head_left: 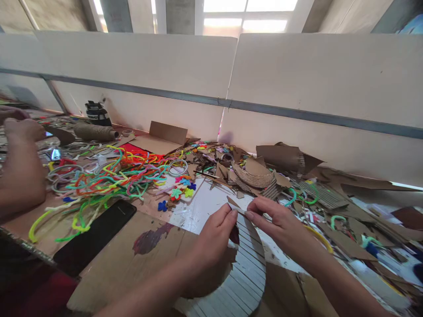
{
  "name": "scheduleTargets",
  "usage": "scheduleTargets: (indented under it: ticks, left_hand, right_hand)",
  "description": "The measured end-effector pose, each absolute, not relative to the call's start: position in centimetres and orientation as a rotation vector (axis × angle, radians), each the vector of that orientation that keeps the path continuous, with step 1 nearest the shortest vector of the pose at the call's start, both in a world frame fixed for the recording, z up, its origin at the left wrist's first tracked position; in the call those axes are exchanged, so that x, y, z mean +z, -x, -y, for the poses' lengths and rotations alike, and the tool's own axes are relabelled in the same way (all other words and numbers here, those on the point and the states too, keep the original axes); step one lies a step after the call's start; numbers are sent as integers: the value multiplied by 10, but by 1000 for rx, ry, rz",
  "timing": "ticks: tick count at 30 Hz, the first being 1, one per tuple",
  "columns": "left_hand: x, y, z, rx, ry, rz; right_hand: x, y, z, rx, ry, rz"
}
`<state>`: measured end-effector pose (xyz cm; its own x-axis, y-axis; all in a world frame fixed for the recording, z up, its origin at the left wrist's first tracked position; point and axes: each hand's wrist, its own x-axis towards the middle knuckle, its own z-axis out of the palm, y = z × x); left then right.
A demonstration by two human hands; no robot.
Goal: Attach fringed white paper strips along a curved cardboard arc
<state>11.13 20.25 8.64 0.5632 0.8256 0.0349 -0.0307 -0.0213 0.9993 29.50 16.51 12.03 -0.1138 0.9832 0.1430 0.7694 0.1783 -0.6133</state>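
Note:
A curved grey-white piece [243, 277] with many dark cross lines runs from the bottom middle up to both hands. My left hand [216, 231] pinches its upper end from the left, thumb and fingers pressed together. From the right, my right hand [272, 220] pinches the same end, its thumb and forefinger close together at the tip. A small brown pointed strip [233, 203] sticks out above the fingertips. Under my left forearm lies a brown cardboard sheet [112, 273] with a dark glue-like stain [152, 239].
Colourful pipe cleaners [115, 176] and a black phone [95, 235] lie at left. Felt flowers [176, 193] and cardboard scraps [257, 176] fill the middle. A twine roll [94, 132] stands near a black container [98, 113]. Another person's arm [23, 163] reaches in at far left.

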Motion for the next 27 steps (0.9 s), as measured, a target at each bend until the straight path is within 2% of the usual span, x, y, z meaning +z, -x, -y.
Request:
scheduleTargets:
  ticks: [13, 27]
  left_hand:
    - [85, -113, -204, 807, -1473, -768]
    - [80, -113, -207, 836, -1449, -784]
  right_hand:
    - [118, -290, -167, 525, 1638, 1902]
    - [112, -291, -168, 704, 1584, 1708]
